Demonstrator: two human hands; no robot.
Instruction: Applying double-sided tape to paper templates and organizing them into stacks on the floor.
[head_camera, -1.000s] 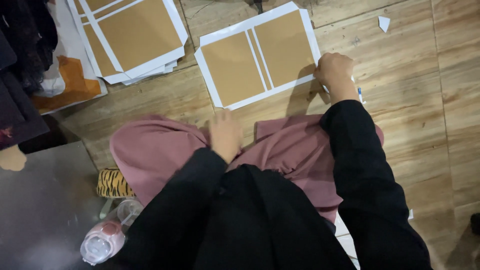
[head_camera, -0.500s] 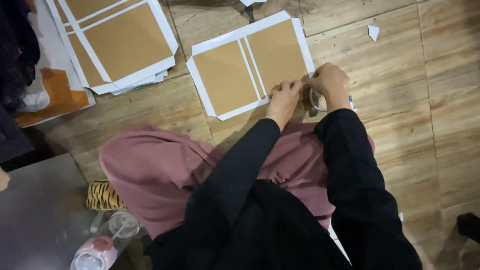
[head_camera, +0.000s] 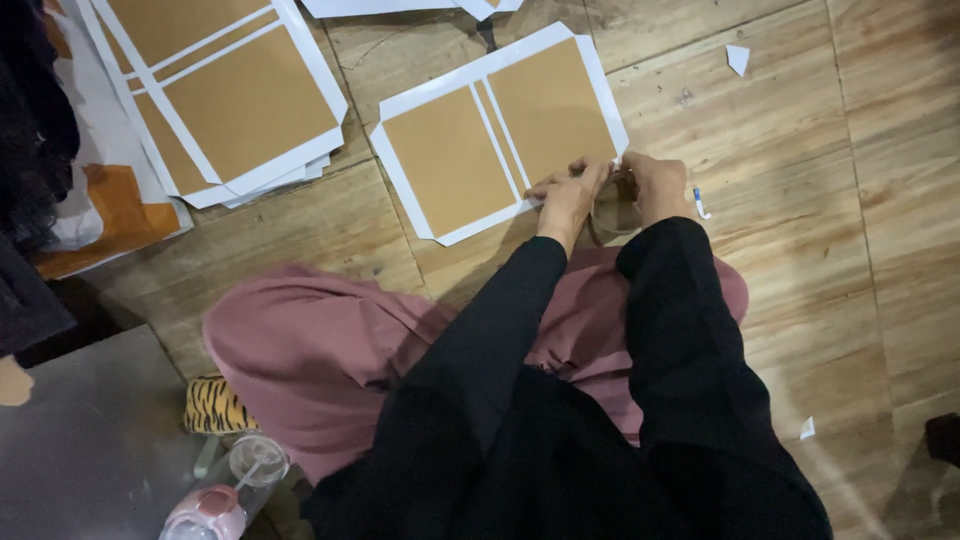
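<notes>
I sit on a wooden floor in black sleeves and a pink skirt. A brown card sheet (head_camera: 500, 140) with white borders and a white centre strip lies in front of me. My right hand (head_camera: 658, 185) grips a clear tape roll (head_camera: 612, 212) at the sheet's near right corner. My left hand (head_camera: 568, 195) reaches across, its fingertips bunched at that corner and touching the roll. What they pinch is too small to tell. A blue-tipped pen (head_camera: 699, 204) pokes out beside my right hand.
A stack of similar brown sheets (head_camera: 215, 95) lies at the far left, over orange card (head_camera: 120, 225). Small paper scraps (head_camera: 738, 57) dot the floor. A grey metal surface (head_camera: 80, 440), a tiger-striped item (head_camera: 212, 405) and a clear bottle with a pink cap (head_camera: 225, 490) sit near left.
My left hand left my lap and reached to the sheet's corner beside my right hand. The view has shifted closer over the sheet.
</notes>
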